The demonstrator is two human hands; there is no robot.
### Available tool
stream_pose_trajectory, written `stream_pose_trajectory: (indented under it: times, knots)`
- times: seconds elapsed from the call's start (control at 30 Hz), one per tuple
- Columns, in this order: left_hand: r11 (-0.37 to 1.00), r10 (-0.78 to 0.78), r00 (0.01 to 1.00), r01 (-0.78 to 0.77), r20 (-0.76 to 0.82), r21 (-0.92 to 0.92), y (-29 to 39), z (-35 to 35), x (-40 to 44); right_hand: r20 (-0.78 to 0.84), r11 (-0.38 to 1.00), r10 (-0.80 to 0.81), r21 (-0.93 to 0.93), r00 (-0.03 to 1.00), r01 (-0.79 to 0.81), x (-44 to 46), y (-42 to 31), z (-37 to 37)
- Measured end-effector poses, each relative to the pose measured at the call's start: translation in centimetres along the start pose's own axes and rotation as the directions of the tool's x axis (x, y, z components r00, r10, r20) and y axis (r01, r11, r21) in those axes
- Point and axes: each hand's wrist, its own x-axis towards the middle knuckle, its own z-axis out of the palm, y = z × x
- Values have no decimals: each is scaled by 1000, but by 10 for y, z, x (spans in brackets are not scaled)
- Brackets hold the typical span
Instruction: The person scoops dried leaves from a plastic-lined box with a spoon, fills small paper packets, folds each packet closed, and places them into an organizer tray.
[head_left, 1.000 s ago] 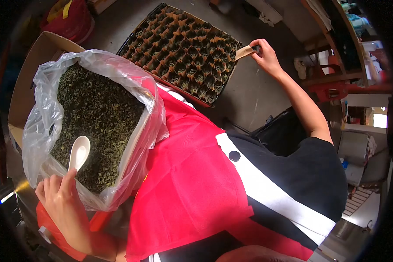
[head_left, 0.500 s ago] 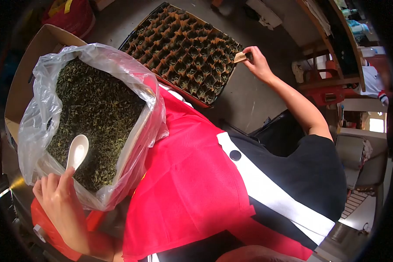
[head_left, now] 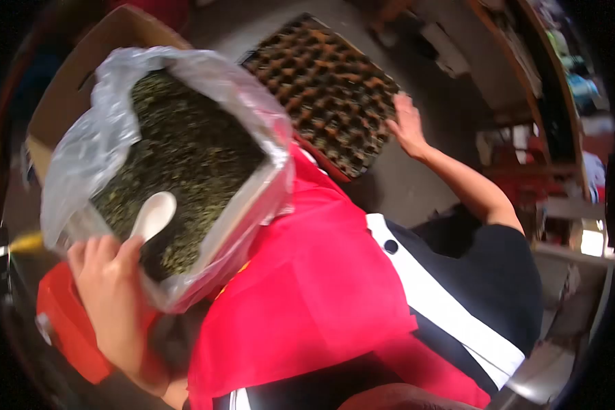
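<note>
My left hand (head_left: 106, 273) is closed on the handle of a white spoon (head_left: 156, 213). The spoon's bowl lies over dark green dried leaves (head_left: 191, 150), which fill a clear plastic bag (head_left: 82, 160) inside a cardboard box (head_left: 106, 51). At the right edge of a tray (head_left: 295, 102) of small brown paper cups with dark contents, my right hand (head_left: 404, 123) has its fingers stretched out and its thumb apart. Nothing shows in it. Blur hides whether its fingertips touch the tray.
A red apron (head_left: 307, 273) covers my lap. An orange-red plastic object (head_left: 65, 321) is beneath my left forearm. Wooden shelving (head_left: 550, 89) with assorted items stands at the right. A red bag (head_left: 160, 12) lies beyond the box.
The tan paper piece has left my right hand, whose fingers have straightened. The view has shifted, moving the box and tray rightward in the picture. My left hand still holds the spoon.
</note>
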Motion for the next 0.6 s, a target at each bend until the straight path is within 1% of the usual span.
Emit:
stream_pose_trajectory:
  times: [0.03, 0.07, 0.1, 0.13, 0.17, 0.2, 0.23, 0.27, 0.3, 0.33, 0.37, 0.4, 0.43, 0.47, 0.5, 0.53, 0.57, 0.6]
  knots:
    - [999, -4, 1000, 4, 7, 39, -1, 2, -1, -42, 999, -31, 4, 999, 31, 3, 2, -1]
    - [999, 9, 1000, -10, 14, 43, 0, 4, 1, -125, 997, -68, 25, 990, 72, 12, 0, -6]
    - [999, 53, 999, -53, 10, 2, 4, 0, 7, -205, 993, -97, 46, 974, 109, 27, -15, -17]
    - [991, 127, 989, -129, -72, -32, 1, 8, 8, -290, 975, -147, 118, 945, 188, 48, -39, -27]
    - [977, 174, 981, -183, -89, -111, 1, 10, 11, -375, 947, -179, 183, 909, 262, 66, -61, -42]
    - [977, 180, 982, -185, -56, -110, 5, 17, 18, -406, 901, -212, 270, 889, 338, 85, -93, -58]
    - [971, 192, 981, -190, -2, -148, 9, 11, 25, -438, 845, -237, 348, 867, 406, 103, -133, -75]
    - [984, 160, 971, -170, 177, 42, 17, 12, 36, -490, 791, -279, 371, 826, 487, 123, -170, -88]
    - [982, 116, 963, -147, 242, 118, 25, 22, 47, -532, 710, -365, 372, 765, 598, 144, -203, -100]
    - [984, 115, 947, -150, 299, 98, 27, 29, 55, -600, 627, -477, 280, 643, 727, 166, -237, -114]
    - [983, 157, 954, -177, 254, 57, 27, 37, 62, -613, 534, -564, 240, 553, 811, 189, -266, -125]
    - [991, 115, 941, -133, 319, 35, 31, 44, 71, -662, 475, -594, 170, 457, 863, 201, -304, -142]
    - [994, 98, 944, -106, 314, 9, 32, 52, 78, -739, 344, -593, 128, 321, 930, 224, -338, -148]
    - [993, 112, 940, -113, 324, -15, 32, 55, 83, -805, 208, -565, 71, 179, 975, 242, -370, -152]
    - [992, 124, 936, -119, 330, -35, 32, 57, 87, -648, 239, -618, 385, 445, 891, 245, -396, -158]
    - [992, 124, 946, -116, 301, -45, 30, 62, 88, -584, 121, -684, 500, 437, 857, 272, -416, -147]
    - [992, 126, 954, -114, 273, -59, 30, 68, 88, -499, 152, -754, 501, 428, 852, 287, -440, -145]
    - [991, 102, 941, -69, 321, -114, 29, 74, 91, -392, 239, -808, 464, 439, 853, 304, -459, -137]
